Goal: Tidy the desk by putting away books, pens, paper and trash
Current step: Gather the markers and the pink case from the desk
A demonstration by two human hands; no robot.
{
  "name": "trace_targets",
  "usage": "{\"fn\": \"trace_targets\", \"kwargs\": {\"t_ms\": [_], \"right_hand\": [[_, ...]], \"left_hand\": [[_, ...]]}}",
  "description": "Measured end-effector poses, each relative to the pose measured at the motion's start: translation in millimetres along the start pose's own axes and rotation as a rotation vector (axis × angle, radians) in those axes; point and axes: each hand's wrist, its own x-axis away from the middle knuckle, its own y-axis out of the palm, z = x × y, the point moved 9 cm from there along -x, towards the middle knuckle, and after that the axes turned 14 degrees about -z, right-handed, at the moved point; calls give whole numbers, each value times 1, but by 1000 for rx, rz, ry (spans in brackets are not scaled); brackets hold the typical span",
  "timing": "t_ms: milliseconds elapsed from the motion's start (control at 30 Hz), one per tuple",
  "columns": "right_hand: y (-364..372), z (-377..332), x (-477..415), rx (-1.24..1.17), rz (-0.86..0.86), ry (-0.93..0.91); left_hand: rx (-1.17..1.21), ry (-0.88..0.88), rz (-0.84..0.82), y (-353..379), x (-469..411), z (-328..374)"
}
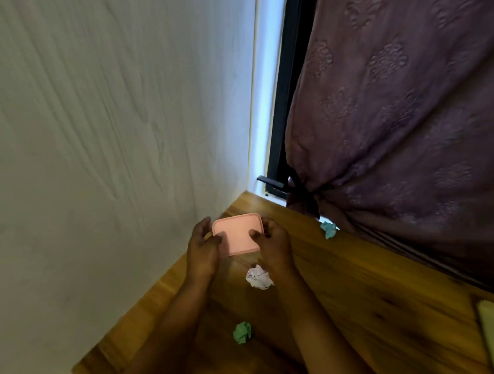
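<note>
Head view: left hand (204, 243) and right hand (272, 245) pinch pink box (235, 234) by edges. Shallow grip, could slip onto white paper wad (259, 277) just below right fingers (255, 233).

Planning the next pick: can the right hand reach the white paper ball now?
Probably, once freed: the right hand grips the pink box with the left hand; the white paper ball lies uncovered beside its wrist.

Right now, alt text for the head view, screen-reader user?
The left hand and right hand grip a pink rectangular box at the far corner of the wooden desk, by a white wall. A white paper ball, a green paper ball and a teal paper ball lie on the desk, the teal one by a purple curtain.
</note>
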Motion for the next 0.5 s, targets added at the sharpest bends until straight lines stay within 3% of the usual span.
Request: {"fn": "trace_targets", "kwargs": {"t_ms": [100,300,500], "right_hand": [[-29,-23,52,-56,20,-153],[-99,-28,179,-128,96,-292],[-220,-11,331,-80,327,-339]], "left_hand": [[213,52,-71,14,36,6],[541,-102,-471,115,141,17],[473,-124,-765,222,242,10]]}}
